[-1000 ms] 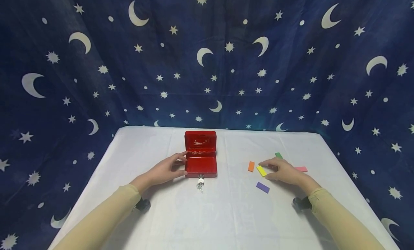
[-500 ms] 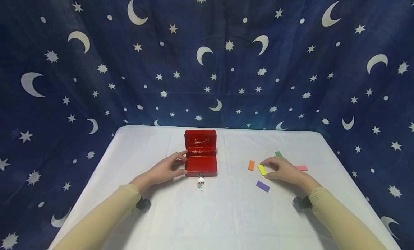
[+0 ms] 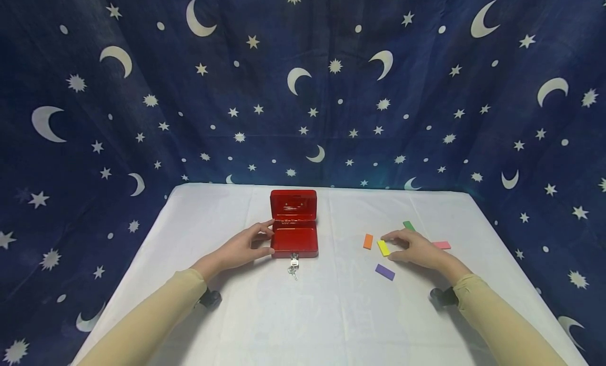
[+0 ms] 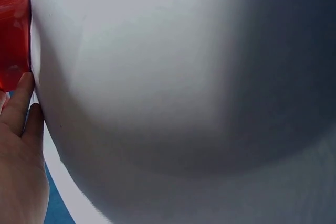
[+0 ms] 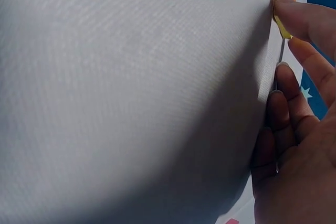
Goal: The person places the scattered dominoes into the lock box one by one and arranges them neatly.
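Observation:
A red metal cash box [image 3: 295,240] stands with its lid up. A small padlock [image 3: 294,261] hangs at its front, with keys [image 3: 292,272] below. My left hand [image 3: 241,247] touches the box's left side, thumb near the front corner and forefinger near the hinge. In the left wrist view, outstretched fingers [image 4: 20,100] lie against the red box. To the right, my right hand [image 3: 416,250] pinches a small yellow block [image 3: 383,248] between thumb and forefinger at the table surface. In the right wrist view the thumb [image 5: 304,17] covers part of the yellow block.
Around the right hand lie an orange block [image 3: 367,241], a purple block [image 3: 385,272], a green block [image 3: 408,225] and a pink block [image 3: 442,245]. A white cloth [image 3: 331,313] covers the table. Behind it hangs a dark blue curtain [image 3: 265,82] with moons and stars.
The yellow block has turned slightly and sits a little closer to the right thumb. My left hand and the cash box keep their places.

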{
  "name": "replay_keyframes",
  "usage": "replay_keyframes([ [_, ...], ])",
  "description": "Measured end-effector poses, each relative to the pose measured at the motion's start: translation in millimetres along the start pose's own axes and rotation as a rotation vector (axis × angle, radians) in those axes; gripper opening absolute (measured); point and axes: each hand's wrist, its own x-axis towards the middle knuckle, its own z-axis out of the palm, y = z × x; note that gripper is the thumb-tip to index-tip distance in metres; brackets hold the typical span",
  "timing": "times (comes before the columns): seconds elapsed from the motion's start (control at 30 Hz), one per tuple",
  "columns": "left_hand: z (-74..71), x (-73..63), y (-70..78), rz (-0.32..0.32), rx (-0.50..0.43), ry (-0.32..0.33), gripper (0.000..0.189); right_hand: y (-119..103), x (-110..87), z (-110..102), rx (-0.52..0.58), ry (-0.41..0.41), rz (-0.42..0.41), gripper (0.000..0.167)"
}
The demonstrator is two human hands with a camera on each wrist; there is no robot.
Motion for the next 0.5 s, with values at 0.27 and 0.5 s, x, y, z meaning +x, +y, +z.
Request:
replay_keyframes([
  [0.27, -0.2, -0.4, -0.1, 0.002, 0.003, 0.0, 0.046, -0.1, -0.5, 0.7, -0.004, 0.003, 0.021, 0.058],
  [0.5, 0.1, -0.1, 0.0, 0.006, 0.001, 0.001, 0.046, -2.4, -0.9, 1.4, -0.022, 0.01, 0.044, 0.056],
])
